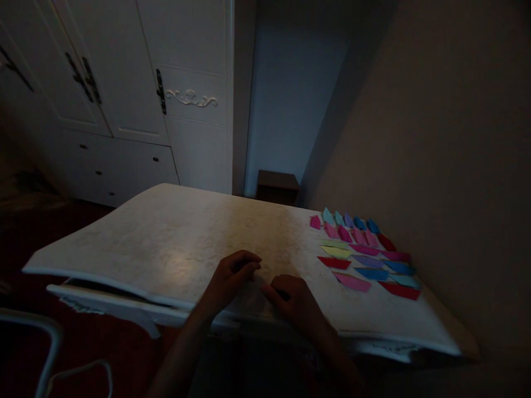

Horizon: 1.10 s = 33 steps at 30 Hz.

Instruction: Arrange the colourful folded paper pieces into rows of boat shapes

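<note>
Above the near edge of the white table point(136, 232), my left hand point(232, 276) is closed, its thumb and forefinger pinched together. My right hand point(292, 298) is curled a short way to its right, the thumb pointing toward the left fingertips. It is too dark to make out what the fingers hold, if anything. Folded-paper pieces in several colours lie in rows on the right of the table, beyond my right hand. The nearest include a pink paper boat point(352, 282) and a red paper boat point(334, 262).
A white wardrobe point(194, 143) with dark handles stands behind the table. A small brown cabinet point(277, 181) is in the far corner. The bare wall point(448, 166) runs along the right. A pale metal frame point(52, 342) shows at lower left.
</note>
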### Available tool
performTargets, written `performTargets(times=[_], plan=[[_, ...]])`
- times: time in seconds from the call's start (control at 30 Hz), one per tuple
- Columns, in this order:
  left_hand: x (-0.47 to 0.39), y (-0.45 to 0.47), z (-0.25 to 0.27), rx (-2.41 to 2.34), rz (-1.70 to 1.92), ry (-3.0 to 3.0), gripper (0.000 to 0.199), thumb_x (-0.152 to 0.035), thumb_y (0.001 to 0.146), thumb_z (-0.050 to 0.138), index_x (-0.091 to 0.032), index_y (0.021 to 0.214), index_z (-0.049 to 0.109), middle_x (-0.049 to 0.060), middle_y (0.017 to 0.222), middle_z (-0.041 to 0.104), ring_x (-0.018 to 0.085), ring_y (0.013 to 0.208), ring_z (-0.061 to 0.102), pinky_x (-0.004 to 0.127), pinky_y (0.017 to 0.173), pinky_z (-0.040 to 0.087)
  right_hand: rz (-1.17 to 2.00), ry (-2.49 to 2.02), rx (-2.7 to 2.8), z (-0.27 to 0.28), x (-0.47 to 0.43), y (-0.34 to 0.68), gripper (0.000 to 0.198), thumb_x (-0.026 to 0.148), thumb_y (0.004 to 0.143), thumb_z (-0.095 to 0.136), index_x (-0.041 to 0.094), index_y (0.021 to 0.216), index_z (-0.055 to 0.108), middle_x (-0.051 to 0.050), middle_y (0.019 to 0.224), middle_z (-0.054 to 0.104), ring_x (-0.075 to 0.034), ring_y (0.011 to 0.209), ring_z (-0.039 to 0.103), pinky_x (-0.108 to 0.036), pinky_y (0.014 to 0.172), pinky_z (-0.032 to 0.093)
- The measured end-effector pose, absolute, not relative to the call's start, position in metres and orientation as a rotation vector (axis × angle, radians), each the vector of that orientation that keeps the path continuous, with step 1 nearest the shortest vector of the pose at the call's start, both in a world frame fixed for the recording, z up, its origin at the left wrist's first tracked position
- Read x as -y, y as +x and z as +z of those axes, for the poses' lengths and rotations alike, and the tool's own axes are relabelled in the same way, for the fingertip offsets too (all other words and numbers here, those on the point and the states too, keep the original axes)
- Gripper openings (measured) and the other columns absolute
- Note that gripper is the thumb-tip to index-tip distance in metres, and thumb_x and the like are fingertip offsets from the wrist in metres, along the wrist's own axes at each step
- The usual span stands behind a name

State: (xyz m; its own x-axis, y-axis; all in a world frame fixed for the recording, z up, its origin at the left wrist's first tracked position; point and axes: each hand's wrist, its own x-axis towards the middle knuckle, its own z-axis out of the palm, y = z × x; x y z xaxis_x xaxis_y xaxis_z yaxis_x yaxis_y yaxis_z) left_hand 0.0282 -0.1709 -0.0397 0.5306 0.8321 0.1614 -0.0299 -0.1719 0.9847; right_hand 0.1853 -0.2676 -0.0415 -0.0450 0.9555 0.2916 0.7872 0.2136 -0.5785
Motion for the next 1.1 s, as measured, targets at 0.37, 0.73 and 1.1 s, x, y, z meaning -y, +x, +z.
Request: performTargets(times=[0.37,0.73,1.1], plan=[[0.172,0.028,-0.036,-0.735,0.863,1.565,0.023,-0.036,0.075,0.062,-0.017,0.085,0.067,0.003,0.075,0.068,0.013,0.060,0.059,0.025,0.056,0.048,0.457,-1.520,1.698,-0.038,0.305,0.213,0.052,0.051,0.093,0.043,0.018,0.055,0.053,0.002,0.052,0.049,-0.010,0.051,0.047,-0.023,0.052,0.034],[0.170,0.028,-0.035,-0.716,0.849,1.573,0.025,-0.039,0.074,0.063,-0.016,0.085,0.067,0.004,0.077,0.069,0.013,0.061,0.061,0.025,0.057,0.050,0.002,-1.716,1.205,-0.020,0.359,0.332,0.046,0.049,0.083,0.058,0.020,0.048,0.050,0.002,0.047,0.046,-0.012,0.046,0.045,-0.023,0.045,0.036],[0.162,0.046,-0.033,-0.760,0.794,1.702,0.022,-0.037,0.074,0.062,-0.018,0.082,0.068,0.002,0.072,0.068,0.013,0.057,0.059,0.024,0.052,0.048,-0.109,-1.819,0.989,-0.021,0.298,0.470,0.040,0.056,0.075,0.057,0.018,0.085,0.060,-0.006,0.081,0.065,-0.019,0.074,0.060,-0.030,0.067,0.048]])
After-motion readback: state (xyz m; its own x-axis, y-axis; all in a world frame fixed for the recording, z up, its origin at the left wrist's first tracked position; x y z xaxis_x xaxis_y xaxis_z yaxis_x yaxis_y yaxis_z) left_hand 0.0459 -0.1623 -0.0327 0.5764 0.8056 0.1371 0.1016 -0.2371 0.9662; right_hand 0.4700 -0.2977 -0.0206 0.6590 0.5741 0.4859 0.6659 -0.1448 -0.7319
